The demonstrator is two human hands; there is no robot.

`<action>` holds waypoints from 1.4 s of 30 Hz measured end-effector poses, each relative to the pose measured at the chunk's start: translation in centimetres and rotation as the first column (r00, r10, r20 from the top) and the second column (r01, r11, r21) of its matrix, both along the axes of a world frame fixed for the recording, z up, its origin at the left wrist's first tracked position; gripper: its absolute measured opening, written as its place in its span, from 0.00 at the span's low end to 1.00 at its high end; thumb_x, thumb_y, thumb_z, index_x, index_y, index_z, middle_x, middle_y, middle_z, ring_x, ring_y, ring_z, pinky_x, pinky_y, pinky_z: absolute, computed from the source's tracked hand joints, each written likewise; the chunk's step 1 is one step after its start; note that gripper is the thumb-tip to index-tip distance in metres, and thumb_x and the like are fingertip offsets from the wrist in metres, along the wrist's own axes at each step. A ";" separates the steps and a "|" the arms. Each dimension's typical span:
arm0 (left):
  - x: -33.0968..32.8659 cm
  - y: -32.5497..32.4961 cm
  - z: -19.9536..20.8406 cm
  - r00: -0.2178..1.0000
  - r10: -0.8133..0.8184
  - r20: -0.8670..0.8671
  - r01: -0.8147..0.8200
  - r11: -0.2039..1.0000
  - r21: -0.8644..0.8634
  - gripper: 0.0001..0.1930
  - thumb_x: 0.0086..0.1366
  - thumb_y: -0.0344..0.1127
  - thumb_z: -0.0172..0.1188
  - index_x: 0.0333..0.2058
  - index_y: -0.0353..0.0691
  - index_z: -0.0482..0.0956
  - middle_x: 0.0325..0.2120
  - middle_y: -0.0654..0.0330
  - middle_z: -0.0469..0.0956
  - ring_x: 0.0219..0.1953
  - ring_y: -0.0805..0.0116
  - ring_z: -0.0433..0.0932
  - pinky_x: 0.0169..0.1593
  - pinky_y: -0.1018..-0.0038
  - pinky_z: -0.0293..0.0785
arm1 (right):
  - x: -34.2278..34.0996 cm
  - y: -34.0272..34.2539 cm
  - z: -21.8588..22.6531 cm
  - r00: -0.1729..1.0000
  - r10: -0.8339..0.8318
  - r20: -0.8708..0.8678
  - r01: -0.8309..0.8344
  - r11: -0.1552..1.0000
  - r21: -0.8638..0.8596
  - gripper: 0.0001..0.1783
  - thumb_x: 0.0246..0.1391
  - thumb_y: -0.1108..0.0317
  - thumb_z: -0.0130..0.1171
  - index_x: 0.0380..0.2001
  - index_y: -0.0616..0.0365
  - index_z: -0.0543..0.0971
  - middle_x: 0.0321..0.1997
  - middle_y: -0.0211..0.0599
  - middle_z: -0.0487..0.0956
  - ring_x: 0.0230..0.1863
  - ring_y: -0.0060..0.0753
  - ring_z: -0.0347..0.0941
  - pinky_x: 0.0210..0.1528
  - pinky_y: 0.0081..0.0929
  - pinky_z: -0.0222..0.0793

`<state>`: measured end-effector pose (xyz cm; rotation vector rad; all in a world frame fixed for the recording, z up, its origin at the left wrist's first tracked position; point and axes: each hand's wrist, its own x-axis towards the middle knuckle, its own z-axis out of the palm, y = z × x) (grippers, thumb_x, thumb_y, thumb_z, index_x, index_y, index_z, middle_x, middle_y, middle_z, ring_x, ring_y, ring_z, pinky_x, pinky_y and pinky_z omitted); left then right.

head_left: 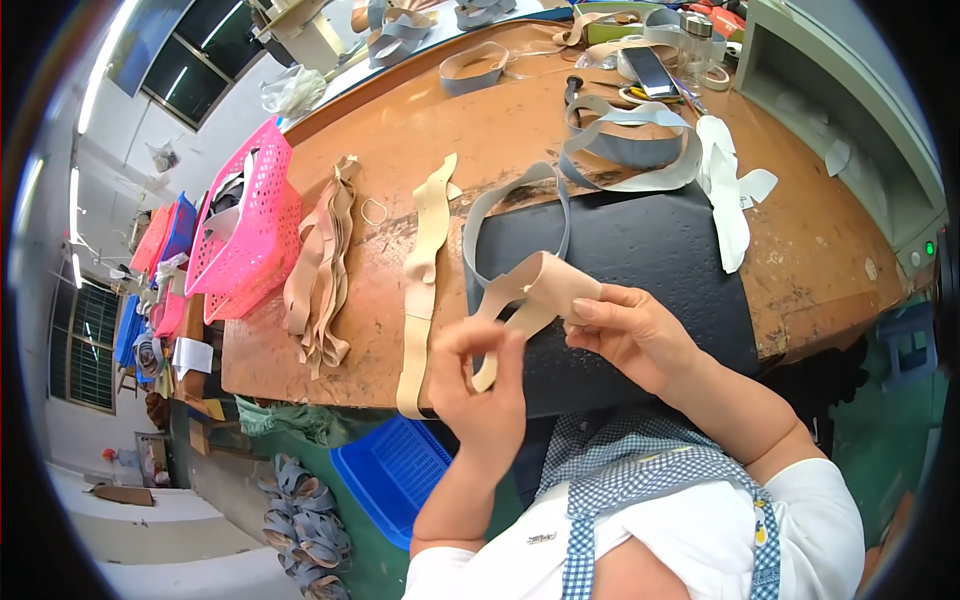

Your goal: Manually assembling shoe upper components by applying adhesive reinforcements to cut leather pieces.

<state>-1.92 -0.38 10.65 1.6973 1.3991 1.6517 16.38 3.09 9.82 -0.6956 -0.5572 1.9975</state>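
Note:
My right hand (628,335) pinches a wide beige elastic strap (548,290) between thumb and fingers, above a black mat (640,240). The strap bends into a loop, beige on one face and grey on the other. My left hand (482,385) is beside the strap's lower part, its thumb and fingers curled together and a little blurred. Whatever those fingertips pinch is hidden. Left of that hand, a pale yellow strap (431,240) lies lengthwise on the wooden table (390,140). A grey strap loop (478,235) stands on the mat's far left corner.
Tan straps (325,265) lie bundled near a pink basket (240,230) at the left. Grey looped straps (635,150), a white glove (722,195), a phone (650,72) and a clear bottle (693,50) are farther back. A blue basket (395,475) is below the table edge.

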 end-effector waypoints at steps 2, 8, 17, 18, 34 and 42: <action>0.8 -1.4 0.0 0.984 -0.085 0.154 0.117 0.970 -0.211 0.11 0.58 0.26 0.71 0.37 0.34 0.78 0.26 0.65 0.80 0.27 0.78 0.77 0.34 0.82 0.73 | -0.1 -0.6 -0.5 0.998 -0.031 0.059 0.029 0.999 0.029 0.13 0.60 0.71 0.64 0.47 0.63 0.80 0.41 0.34 0.81 0.42 0.26 0.78 0.48 0.27 0.77; 2.4 -1.0 -1.0 0.861 -0.044 0.506 0.288 0.863 -0.415 0.05 0.66 0.28 0.65 0.36 0.33 0.80 0.25 0.62 0.80 0.24 0.83 0.74 0.26 0.86 0.67 | -1.3 -2.9 -3.0 0.959 -0.204 0.197 0.149 0.954 0.261 0.15 0.58 0.75 0.64 0.49 0.63 0.80 0.43 0.35 0.82 0.43 0.25 0.78 0.48 0.26 0.76; 2.0 -1.0 -1.3 0.766 -0.065 0.640 0.410 0.816 -0.408 0.10 0.70 0.34 0.61 0.32 0.33 0.79 0.24 0.61 0.83 0.22 0.83 0.74 0.26 0.85 0.70 | -0.2 -1.4 -4.0 0.992 -0.040 0.118 0.010 0.970 0.243 0.17 0.59 0.75 0.63 0.51 0.63 0.79 0.41 0.34 0.82 0.34 0.20 0.75 0.36 0.20 0.73; 2.0 -0.8 -1.1 0.775 -0.047 0.631 0.389 0.821 -0.418 0.11 0.72 0.34 0.59 0.30 0.33 0.80 0.21 0.62 0.81 0.19 0.84 0.73 0.24 0.86 0.68 | -0.1 -1.4 -4.0 0.990 -0.044 0.136 0.004 0.959 0.282 0.16 0.59 0.74 0.64 0.51 0.63 0.80 0.39 0.33 0.82 0.32 0.19 0.75 0.34 0.19 0.72; -2.4 8.2 -4.7 0.637 -0.265 -0.724 0.236 0.961 -0.144 0.22 0.55 0.33 0.71 0.49 0.40 0.78 0.44 0.55 0.79 0.50 0.52 0.77 0.53 0.60 0.72 | 8.8 -6.0 5.8 0.946 0.088 0.312 -0.106 0.994 0.039 0.20 0.51 0.74 0.67 0.46 0.73 0.78 0.36 0.41 0.83 0.29 0.25 0.80 0.33 0.21 0.75; -3.6 9.2 -4.5 0.723 -0.310 -0.617 0.266 0.950 -0.166 0.12 0.57 0.31 0.69 0.40 0.37 0.81 0.36 0.55 0.82 0.43 0.54 0.79 0.49 0.62 0.74 | 4.2 -1.1 -4.4 0.995 -0.050 0.085 0.067 0.977 -0.204 0.14 0.63 0.73 0.58 0.50 0.67 0.75 0.37 0.32 0.77 0.33 0.17 0.72 0.37 0.15 0.72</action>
